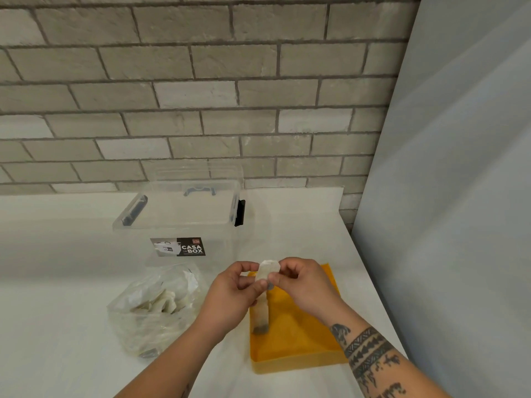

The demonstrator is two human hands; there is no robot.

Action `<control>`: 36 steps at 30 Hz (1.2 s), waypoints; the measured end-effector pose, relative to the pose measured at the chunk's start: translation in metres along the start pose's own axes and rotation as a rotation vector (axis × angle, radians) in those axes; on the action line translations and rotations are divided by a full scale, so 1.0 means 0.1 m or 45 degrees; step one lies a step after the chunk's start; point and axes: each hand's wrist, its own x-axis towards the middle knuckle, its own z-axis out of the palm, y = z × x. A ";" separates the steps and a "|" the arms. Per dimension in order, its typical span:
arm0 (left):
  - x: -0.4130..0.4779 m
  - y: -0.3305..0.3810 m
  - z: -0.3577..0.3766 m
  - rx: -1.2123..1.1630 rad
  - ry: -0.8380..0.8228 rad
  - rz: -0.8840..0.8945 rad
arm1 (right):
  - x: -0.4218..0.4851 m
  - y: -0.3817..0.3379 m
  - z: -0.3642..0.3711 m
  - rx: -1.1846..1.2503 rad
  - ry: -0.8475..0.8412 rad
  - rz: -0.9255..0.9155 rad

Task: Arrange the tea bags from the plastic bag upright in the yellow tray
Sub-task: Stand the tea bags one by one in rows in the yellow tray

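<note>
The left hand (pixel 230 294) and right hand (pixel 301 285) both pinch the top of one tea bag (pixel 262 313), which hangs upright over the left side of the yellow tray (pixel 301 340). The plastic bag (pixel 152 308) of tea bags lies just left of it.

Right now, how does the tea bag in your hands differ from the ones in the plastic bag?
Pose: the held tea bag hangs upright; the tea bags in the plastic bag lie heaped. Place: the held one is over the yellow tray, pinched by left hand and right hand; the others sit inside. All look pale.
</note>
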 end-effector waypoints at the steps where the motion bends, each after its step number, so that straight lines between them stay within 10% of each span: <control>1: 0.01 -0.03 -0.02 0.023 0.026 -0.008 | 0.00 0.05 -0.01 -0.010 0.006 0.021; 8: 0.11 -0.36 -0.10 0.592 0.267 -0.187 | -0.10 0.42 0.15 -0.401 -0.235 0.158; 36: 0.17 -0.43 -0.04 0.695 0.076 -0.312 | -0.14 0.37 0.51 -0.575 -0.310 0.513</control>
